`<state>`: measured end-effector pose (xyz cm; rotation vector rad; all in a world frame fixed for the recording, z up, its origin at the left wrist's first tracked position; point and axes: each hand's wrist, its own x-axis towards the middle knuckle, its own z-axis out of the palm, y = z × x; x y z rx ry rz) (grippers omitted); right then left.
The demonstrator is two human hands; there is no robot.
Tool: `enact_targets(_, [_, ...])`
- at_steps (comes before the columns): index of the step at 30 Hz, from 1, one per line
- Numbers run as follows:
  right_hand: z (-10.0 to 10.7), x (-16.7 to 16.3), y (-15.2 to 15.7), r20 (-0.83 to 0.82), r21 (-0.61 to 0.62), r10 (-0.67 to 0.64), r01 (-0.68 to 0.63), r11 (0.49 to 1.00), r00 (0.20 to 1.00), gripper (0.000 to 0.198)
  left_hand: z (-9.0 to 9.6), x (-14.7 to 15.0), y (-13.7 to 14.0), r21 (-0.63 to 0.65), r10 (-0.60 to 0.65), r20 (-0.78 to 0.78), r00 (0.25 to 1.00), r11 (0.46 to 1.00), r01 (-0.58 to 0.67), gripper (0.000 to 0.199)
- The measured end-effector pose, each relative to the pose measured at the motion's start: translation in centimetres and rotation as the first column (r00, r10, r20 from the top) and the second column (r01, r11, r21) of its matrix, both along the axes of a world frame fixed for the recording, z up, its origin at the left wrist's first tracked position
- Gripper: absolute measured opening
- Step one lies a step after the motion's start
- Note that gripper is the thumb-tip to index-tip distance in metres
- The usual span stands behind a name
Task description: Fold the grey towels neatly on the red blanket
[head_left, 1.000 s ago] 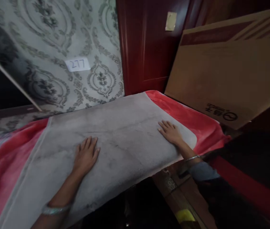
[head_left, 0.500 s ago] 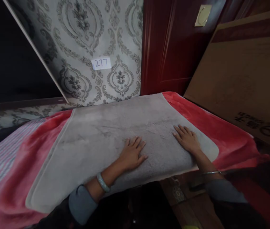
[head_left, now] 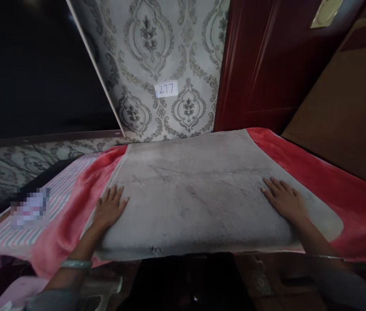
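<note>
Beneath both palms, a grey cloth lies spread from hand to hand

Between and under the two hands lies the grey cloth (head_left: 189, 185), a soft, napped piece with a few faint creases on the side beyond the fingertips. Its longer way, as seen here, runs across from one hand to the other, while its shorter way reaches from the near edge toward the wall (head_left: 187, 43). The left hand (head_left: 109, 209) rests flat at the cloth's left border, fingers fanned a little and pointing away from the body, pinching nothing. The right hand (head_left: 285, 201) lies flat too, its fingers parted and angled inward; it sits farther in from its own border, so the left is the nearer of the two to a side edge. How hard either palm presses is difficult to tell.

Outward of each hand, red cloth (head_left: 328, 181) shows past the grey; left of the left hand, striped fabric (head_left: 68, 183) lies beyond the red. Ahead of the fingertips, midway between the hands, a paper marked 277 (head_left: 166, 89) is on the wall. Far forward of the left hand is a dark screen (head_left: 37, 69).
</note>
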<state>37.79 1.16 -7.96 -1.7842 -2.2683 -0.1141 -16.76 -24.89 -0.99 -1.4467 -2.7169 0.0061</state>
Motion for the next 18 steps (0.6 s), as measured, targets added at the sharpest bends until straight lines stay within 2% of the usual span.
enact_targets(4, [-0.1, 0.1, 0.0, -0.010, -0.016, -0.016, 0.016, 1.000, 1.000, 0.067, 0.1, -1.5, -1.8, 0.077, 0.087, 0.030, 0.996, 0.993, -0.089, 0.065])
enact_targets(10, [-0.6, 0.1, 0.0, -0.053, 0.012, -0.009, 0.010, 1.000, 0.999, 0.067, -0.1, -1.0, -2.7, 0.192, 0.044, -0.013, 0.999, 0.981, -0.041, 0.057])
enact_targets(18, [-2.6, 1.0, 1.5, -0.177, 0.096, 0.050, -0.034, 0.995, 0.983, 0.075, -1.1, -1.8, -2.9, 0.234, 0.032, -0.078, 0.996, 0.972, -0.013, 0.050])
